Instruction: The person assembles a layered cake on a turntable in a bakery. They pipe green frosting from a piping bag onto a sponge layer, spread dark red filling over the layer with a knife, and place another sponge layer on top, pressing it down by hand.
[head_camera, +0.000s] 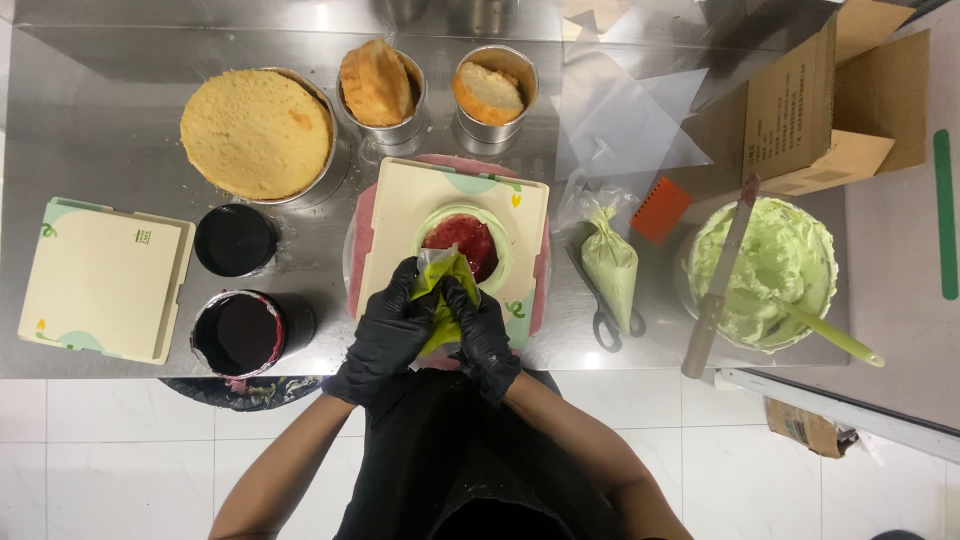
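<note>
Both my hands wear black gloves and grip one piping bag (441, 285) filled with green cream. My left hand (388, 335) holds its left side, my right hand (483, 335) its right side. The bag's tip points at a small round cake (464, 240) with red jam on top and a ring of pale green cream around it. The cake sits on a cream-coloured square board (400, 215) resting on a pink turntable (362, 220).
A large sponge (256, 132) and two tins with sponge pieces (378, 85) (491, 92) stand at the back. Left: a dark jar (240, 332), its lid (234, 240), a second board (103, 277). Right: another piping bag (611, 265), scissors (603, 320), orange scraper (660, 210), bowl of green cream (770, 270), cardboard box (820, 100).
</note>
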